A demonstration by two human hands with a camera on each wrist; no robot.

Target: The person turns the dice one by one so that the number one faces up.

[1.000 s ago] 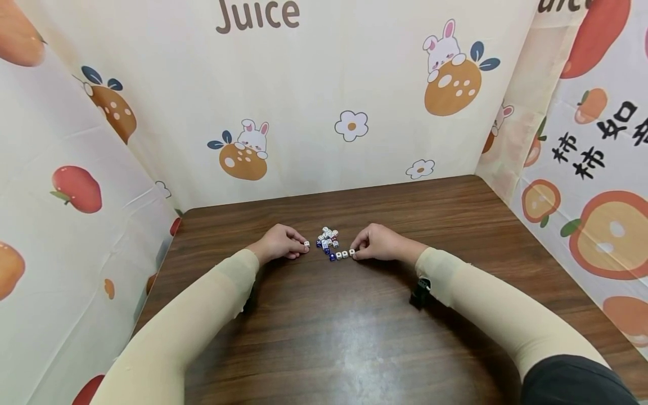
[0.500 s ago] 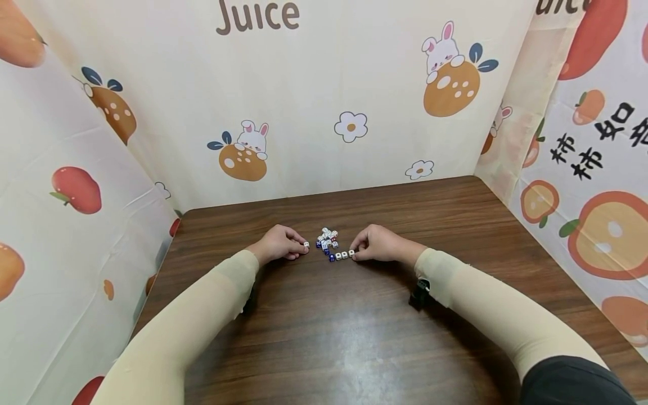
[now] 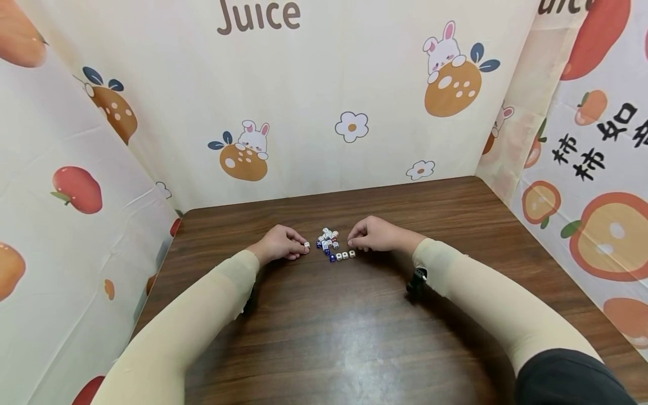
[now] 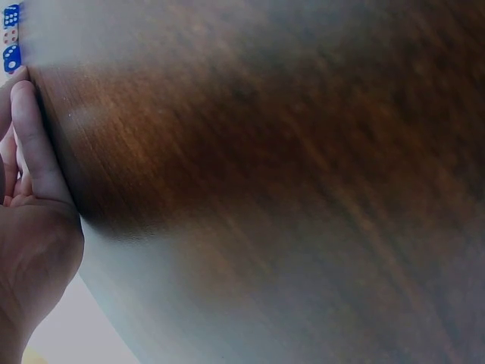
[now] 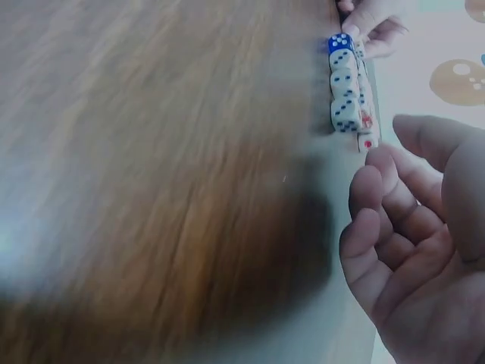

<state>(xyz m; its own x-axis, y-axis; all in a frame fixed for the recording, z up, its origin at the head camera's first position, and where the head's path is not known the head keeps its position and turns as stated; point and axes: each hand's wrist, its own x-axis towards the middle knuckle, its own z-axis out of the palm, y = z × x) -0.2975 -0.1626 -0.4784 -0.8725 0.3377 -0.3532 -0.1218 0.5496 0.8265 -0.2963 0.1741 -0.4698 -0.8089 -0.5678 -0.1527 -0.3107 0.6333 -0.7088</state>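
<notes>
My left hand (image 3: 281, 243) pinches a white die (image 3: 306, 244) between thumb and fingertips, left of a pile of dice (image 3: 326, 237). In front of that pile lies a short row: one blue die (image 3: 332, 258) at its left end, then white dice (image 3: 345, 255). My right hand (image 3: 377, 234) hovers behind the row's right end, beside the pile. In the right wrist view its thumb and fingers (image 5: 365, 227) stand apart, bent a little, with nothing between them. The left wrist view shows blue dice (image 4: 11, 58) beyond the left fingertips; the held die is hidden there.
Everything lies on a dark wooden table (image 3: 324, 326). Printed fabric walls (image 3: 304, 84) stand behind it and at both sides. A small black device (image 3: 417, 283) sits at the right wrist.
My right hand has let go of the white die at the row's right end and moved slightly back, toward the pile. The left hand stays in place with its die.
</notes>
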